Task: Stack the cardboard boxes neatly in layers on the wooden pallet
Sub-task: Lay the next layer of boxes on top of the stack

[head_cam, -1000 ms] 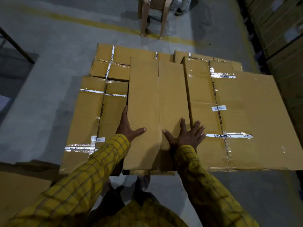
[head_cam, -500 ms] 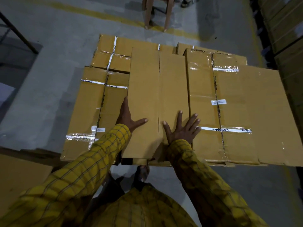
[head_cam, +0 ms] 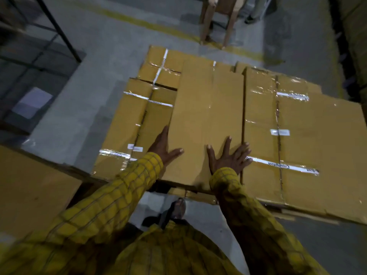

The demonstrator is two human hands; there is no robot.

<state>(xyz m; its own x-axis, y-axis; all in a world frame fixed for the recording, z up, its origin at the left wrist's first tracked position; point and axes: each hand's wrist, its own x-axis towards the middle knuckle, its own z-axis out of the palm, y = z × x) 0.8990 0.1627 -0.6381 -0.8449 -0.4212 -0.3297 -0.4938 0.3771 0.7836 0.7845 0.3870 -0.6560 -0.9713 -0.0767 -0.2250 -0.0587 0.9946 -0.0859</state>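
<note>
A long plain cardboard box lies in the middle of a layer of taped cardboard boxes. My left hand presses against its left side near the front, thumb spread over the top. My right hand lies flat on its top with the fingers spread. A taped box sits to its left and a large taped box to its right. Two more boxes lie behind. A strip of the wooden pallet shows under the front right edge.
Another cardboard box stands at the near left. A wooden stool straddles the yellow floor line behind the stack. A dark metal rack is at the far left; stacked cartons line the right. My foot is below the stack's front edge.
The camera has swung so the stack sits further right and lower in view. Both hands stay in place on the middle box, which keeps its position among the others.
</note>
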